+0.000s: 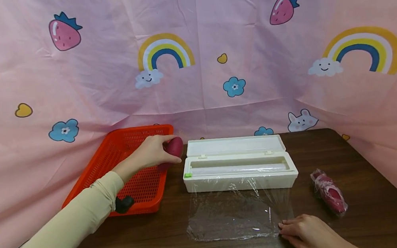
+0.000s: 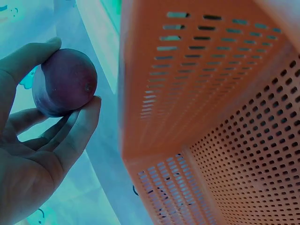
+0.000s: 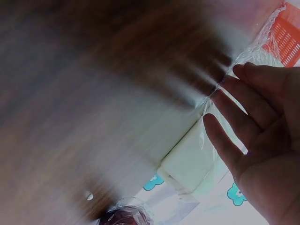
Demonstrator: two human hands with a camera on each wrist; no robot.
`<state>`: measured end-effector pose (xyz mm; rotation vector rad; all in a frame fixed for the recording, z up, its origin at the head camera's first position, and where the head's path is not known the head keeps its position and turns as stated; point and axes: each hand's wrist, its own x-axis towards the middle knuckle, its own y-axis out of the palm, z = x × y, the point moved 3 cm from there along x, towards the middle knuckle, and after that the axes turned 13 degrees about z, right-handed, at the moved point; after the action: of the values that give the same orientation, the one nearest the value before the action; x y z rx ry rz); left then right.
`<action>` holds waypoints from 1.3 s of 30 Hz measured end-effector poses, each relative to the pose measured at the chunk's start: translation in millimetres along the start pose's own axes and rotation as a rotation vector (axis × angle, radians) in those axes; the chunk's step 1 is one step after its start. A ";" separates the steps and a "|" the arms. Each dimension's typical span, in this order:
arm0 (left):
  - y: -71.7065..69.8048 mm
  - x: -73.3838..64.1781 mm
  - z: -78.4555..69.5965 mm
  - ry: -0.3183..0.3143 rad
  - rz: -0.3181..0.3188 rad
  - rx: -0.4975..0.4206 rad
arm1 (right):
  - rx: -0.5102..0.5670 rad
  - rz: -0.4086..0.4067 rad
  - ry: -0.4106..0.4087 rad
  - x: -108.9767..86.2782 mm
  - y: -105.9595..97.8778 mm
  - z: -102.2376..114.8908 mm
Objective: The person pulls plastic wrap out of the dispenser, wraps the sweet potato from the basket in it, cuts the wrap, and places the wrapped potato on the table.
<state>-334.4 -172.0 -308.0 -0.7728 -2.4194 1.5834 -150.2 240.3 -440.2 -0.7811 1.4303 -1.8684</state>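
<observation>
My left hand [image 1: 154, 150] holds a reddish-purple sweet potato [image 1: 175, 147] above the right rim of the red basket [image 1: 159, 189]. In the left wrist view, thumb and fingers close around the sweet potato [image 2: 70, 82], one rounded end showing. A sheet of clear plastic wrap [image 1: 232, 216] stretches from the white dispenser box [image 1: 240, 183] toward the near side of the brown table [image 1: 152, 244]. At its near right corner, my right hand [image 1: 307, 233] touches the film edge. The right wrist view shows the fingers of this hand [image 3: 262, 117] fairly straight, tips along the film.
The dispenser's lid [image 1: 236, 145] stands raised at the back, with a film roll [image 1: 239, 169] inside. To the right lies a wrapped sweet potato [image 1: 330, 192]. A dark strap [image 1: 124, 204] sits at the left wrist. Behind the table hangs a patterned pink cloth [image 1: 258, 78].
</observation>
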 end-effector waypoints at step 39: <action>40.6 -3.7 -65.3 0.176 0.047 0.029 | 0.054 0.025 0.045 -1.0 -0.9 3.8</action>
<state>-292.0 -108.1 -315.2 -0.9290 -2.2655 1.4943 -146.7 239.0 -438.6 -0.6963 1.4052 -1.9079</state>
